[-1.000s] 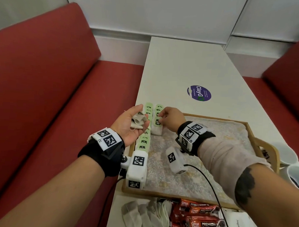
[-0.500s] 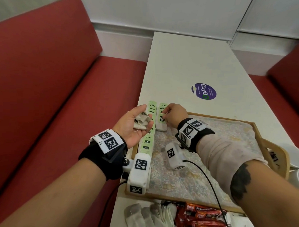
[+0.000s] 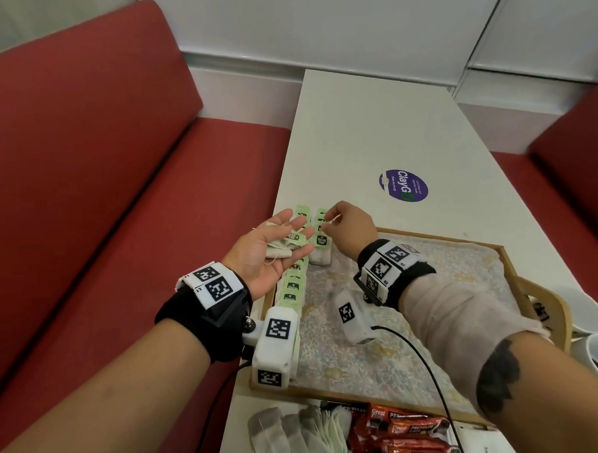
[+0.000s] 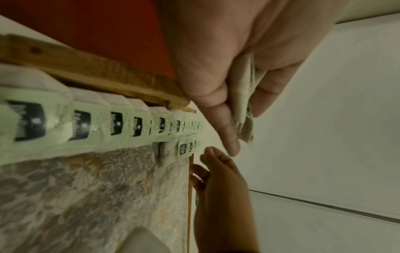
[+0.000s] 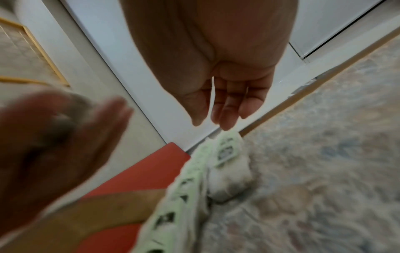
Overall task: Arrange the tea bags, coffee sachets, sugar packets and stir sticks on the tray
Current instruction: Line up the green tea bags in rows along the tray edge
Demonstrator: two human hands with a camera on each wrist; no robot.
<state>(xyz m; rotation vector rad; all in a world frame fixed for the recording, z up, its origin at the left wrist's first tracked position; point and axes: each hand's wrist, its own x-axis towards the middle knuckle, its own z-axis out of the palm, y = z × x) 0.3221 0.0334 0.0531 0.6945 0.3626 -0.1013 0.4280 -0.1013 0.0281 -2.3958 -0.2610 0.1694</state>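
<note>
Item: tea-bag arrangement, in progress. Tray (image 3: pixel 515 270), wooden rim with a floral liner, sits on the white worktop (image 3: pixel 363 126). One long row of tea bags (image 3: pixel 293 284) with green tags lies along the tray's left edge; a second, short row (image 3: pixel 321 241) is begun just beside it at the far corner. Left hand (image 3: pixel 269 256): palm up, fingers nearly straight, a loose heap of spare tea bags (image 3: pixel 283 242) resting on it, held over the tray's left edge. Right hand (image 3: pixel 345 228): fingers curled and thumb close, just above the far end of the short row; a thin white string shows by the fingers in the right wrist view, but whether it is pinched I cannot tell. Further stock off the tray, near edge of the worktop: plain tea bags (image 3: pixel 292 435) and red coffee sachets (image 3: pixel 411 443). Sugar packets and stir sticks: not identifiable. Risks, as judged: the heap on the flat palm is unsecured, and a tilt of the wrist could spill bags onto the red bench (image 3: pixel 119 218); strings are fine and tangle-prone, so lifting one bag may drag neighbours and skew either row; the far bags overhang the rim and could slide off onto the worktop.
</note>
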